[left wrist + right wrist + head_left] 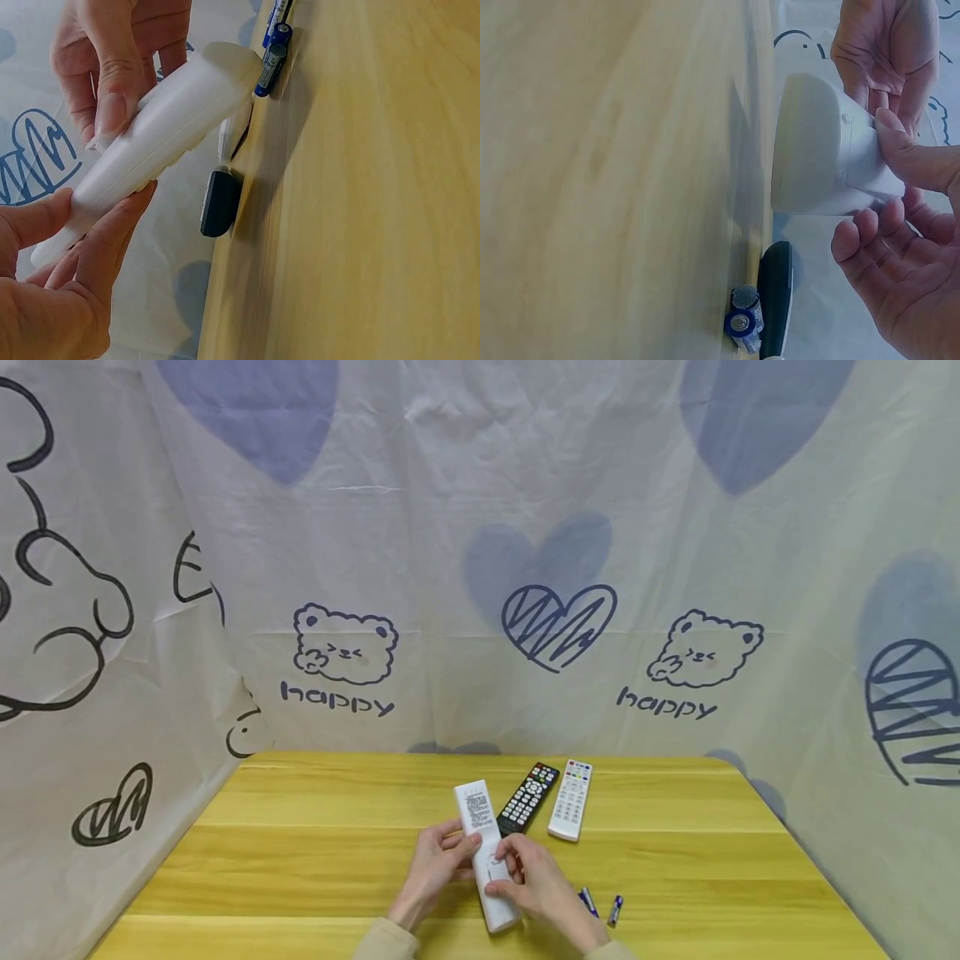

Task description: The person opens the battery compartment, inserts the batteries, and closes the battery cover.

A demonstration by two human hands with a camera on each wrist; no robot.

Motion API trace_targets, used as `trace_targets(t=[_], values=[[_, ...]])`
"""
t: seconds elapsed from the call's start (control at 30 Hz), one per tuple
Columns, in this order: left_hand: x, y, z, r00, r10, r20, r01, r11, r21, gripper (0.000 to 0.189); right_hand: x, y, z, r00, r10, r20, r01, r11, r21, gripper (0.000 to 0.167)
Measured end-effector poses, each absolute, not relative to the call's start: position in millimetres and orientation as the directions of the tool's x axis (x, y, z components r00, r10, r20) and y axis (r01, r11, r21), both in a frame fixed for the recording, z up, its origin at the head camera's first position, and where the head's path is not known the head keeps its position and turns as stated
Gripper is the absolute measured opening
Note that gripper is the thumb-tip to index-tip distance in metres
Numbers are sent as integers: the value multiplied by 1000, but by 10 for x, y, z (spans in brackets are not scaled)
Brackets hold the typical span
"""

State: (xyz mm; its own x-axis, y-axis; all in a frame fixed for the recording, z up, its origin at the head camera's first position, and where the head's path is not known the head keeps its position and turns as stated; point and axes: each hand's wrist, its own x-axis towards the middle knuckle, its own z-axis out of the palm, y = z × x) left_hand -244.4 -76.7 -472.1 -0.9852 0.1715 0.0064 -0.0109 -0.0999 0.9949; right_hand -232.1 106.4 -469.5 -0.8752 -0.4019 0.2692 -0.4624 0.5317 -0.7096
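Observation:
A white remote control (474,806) is held back side up above the table, its printed label towards the far end. My left hand (438,864) grips it from the left side, thumb on the back and fingers underneath. Over the near half, my right hand (536,877) pinches the battery cover (864,161) between thumb and fingers. A thin edge of that cover stands out from the remote's back by the thumb tip in the left wrist view. The inside of the battery compartment is hidden.
Several blue-and-silver batteries (616,911) lie on the wooden table (300,860) beside the right wrist. Beyond the hands lie a black remote (531,793) and another white remote (572,802), buttons up. A printed cloth (450,710) hangs behind the table and along both sides.

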Motion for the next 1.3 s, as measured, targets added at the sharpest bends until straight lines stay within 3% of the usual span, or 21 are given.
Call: trace_targets(t=[0.4, 0.73, 1.3], values=[[-2433, -763, -4723, -988, 156, 5, -10, -95, 995, 48, -2270, 1081, -4668, -834, -439, 334, -545, 564, -620, 32], [-2441, -763, -4746, -991, 133, 4, -7, -87, 996, 48, -2240, 1082, -4642, -848, -437, 299, -521, 587, -620, 32], [-2457, -780, -4773, -997, 75, 12, 5, -97, 995, 48, -2176, 1042, -4647, -846, -372, 383, -534, 570, -624, 29]])
